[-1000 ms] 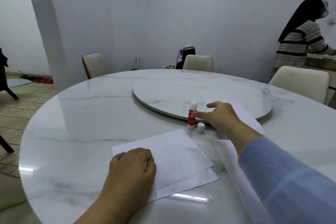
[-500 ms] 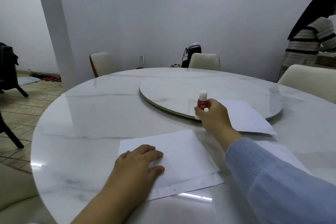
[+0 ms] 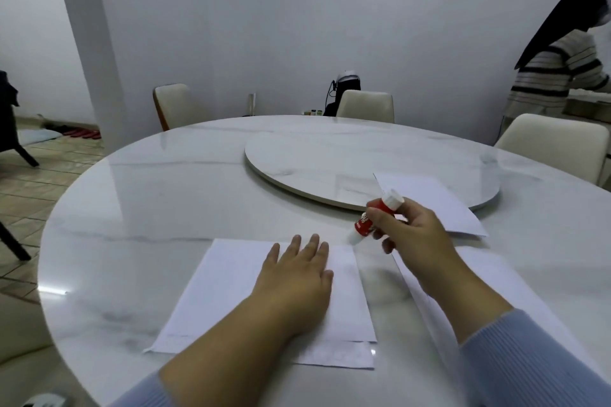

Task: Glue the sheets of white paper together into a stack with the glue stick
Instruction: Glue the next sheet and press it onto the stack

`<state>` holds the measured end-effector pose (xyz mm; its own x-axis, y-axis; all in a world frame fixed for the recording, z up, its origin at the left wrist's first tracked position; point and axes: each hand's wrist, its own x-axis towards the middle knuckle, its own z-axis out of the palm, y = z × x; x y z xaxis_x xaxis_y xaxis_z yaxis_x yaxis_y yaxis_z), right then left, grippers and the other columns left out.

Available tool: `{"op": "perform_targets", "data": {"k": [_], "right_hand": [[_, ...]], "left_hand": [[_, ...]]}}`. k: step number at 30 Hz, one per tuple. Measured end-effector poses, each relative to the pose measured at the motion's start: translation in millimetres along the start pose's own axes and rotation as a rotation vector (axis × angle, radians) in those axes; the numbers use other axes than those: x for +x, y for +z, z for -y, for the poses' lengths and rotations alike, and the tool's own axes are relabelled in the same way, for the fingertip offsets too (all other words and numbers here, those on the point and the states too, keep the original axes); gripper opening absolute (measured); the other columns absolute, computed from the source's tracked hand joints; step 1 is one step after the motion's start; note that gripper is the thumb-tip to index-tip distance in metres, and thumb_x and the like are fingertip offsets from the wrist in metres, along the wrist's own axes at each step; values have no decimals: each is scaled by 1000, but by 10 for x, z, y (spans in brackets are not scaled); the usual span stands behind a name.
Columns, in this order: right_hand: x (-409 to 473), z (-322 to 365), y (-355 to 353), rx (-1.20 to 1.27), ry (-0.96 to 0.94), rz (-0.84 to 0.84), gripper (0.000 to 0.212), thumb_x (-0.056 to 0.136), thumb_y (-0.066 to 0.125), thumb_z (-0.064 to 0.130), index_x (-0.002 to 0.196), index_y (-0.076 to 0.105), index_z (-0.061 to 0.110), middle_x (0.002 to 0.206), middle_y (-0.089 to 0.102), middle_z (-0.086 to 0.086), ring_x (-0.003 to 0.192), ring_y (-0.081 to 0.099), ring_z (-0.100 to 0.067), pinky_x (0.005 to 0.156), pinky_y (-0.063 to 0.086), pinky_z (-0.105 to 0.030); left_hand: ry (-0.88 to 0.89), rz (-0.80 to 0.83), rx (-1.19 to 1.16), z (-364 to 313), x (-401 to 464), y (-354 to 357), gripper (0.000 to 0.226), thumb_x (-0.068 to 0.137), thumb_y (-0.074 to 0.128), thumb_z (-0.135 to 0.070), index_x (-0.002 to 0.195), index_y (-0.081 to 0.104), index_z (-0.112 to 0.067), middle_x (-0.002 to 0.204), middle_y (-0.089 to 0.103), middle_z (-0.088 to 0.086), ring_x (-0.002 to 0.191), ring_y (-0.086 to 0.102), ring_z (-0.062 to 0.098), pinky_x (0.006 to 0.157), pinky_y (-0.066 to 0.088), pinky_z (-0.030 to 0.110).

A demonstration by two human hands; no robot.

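A small stack of white paper sheets (image 3: 224, 287) lies on the marble table in front of me, its top sheet a little offset from the one beneath. My left hand (image 3: 297, 277) rests flat on that stack, fingers spread. My right hand (image 3: 413, 235) holds the red and white glue stick (image 3: 370, 218) tilted, its white glue end pointing down just above the stack's far right corner. Another white sheet (image 3: 439, 205) lies farther right, partly on the turntable. A further sheet (image 3: 489, 277) lies under my right forearm.
The round marble table (image 3: 148, 208) carries a raised marble turntable (image 3: 330, 158) at its middle. Cream chairs (image 3: 555, 142) stand around the far side. A person in a striped top (image 3: 562, 73) stands at the right, away from the table.
My right hand lifted the glue stick off the table by the turntable and brought it toward me, tilted over the stack's corner. My left hand slid farther up the stack and flattened.
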<state>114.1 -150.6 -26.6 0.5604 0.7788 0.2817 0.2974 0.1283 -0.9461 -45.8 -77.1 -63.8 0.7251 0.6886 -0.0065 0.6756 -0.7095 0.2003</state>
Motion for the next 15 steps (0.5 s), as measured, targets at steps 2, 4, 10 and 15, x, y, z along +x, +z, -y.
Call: {"op": "perform_targets", "data": {"k": [2,4,10,15], "right_hand": [[0,-75,70,-41,10,49,3,87,65,19,89,66,21,80,73,-4,61,63,-9,57,51,-28],[-7,-127,121,-122,-2,102,3,87,66,20,89,65,22,83,73,-3,66,65,-12,69,55,-33],[-74,-62,104,-243,-86,190,3,80,66,22,77,65,22,72,72,7,60,61,-3,70,53,-35],[-193,109,-9,-238,-40,397,12,67,65,21,73,69,11,70,70,-14,51,59,-14,50,48,-27]], "left_hand": [[-2,7,16,25,8,41,54,98,13,-36,149,-1,-24,160,-7,-6,146,-9,16,119,-5,41],[-2,5,19,27,11,43,54,98,13,-37,149,-1,-25,159,-8,-7,146,-9,15,118,-5,41],[-9,8,6,24,28,36,54,98,13,-37,149,-1,-27,159,-8,-8,146,-9,13,118,-6,40],[-11,12,1,21,24,28,54,98,13,-37,149,-1,-27,159,-7,-9,146,-9,12,118,-6,39]]}}
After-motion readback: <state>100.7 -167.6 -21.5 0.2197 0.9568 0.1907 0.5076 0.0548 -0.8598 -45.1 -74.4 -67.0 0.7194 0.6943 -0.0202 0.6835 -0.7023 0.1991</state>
